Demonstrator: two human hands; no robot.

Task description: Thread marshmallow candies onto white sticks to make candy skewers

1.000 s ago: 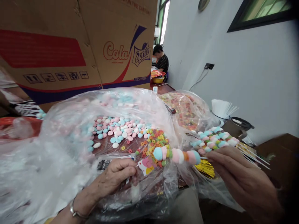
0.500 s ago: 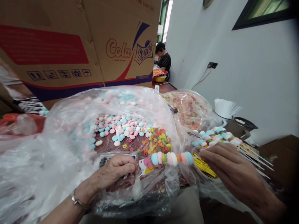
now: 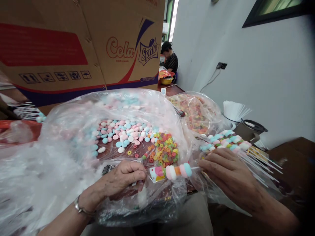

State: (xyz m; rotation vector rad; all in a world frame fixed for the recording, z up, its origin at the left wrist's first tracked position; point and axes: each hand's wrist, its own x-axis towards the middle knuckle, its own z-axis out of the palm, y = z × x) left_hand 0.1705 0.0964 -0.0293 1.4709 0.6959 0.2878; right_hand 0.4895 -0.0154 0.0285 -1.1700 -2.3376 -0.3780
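My left hand [image 3: 123, 177] is closed, pinching the edge of a clear wrapper [image 3: 155, 174] printed in pink and yellow. A candy skewer [image 3: 175, 172] of pink, white, orange and blue marshmallow-like sweets lies level, its left part inside the wrapper. My right hand [image 3: 228, 177] is closed on the white stick at the skewer's right end. Behind the skewer lie loose ring candies [image 3: 164, 149] in yellow, green, orange and red. Beyond them are pink, white and blue oval sweets [image 3: 128, 132] in an open plastic bag [image 3: 73, 114].
Finished-looking skewers [image 3: 226, 141] are stacked beyond my right hand, near a mug [image 3: 249, 131] and white sticks [image 3: 235, 110]. A bag of ring candies [image 3: 194, 113] lies behind. A large carton [image 3: 81, 39] stands at the back; a person [image 3: 170, 60] sits beyond.
My right hand has moved left with the skewer, whose left end has slid into the wrapper. My left hand stays nearly in place. The view has shifted slightly.
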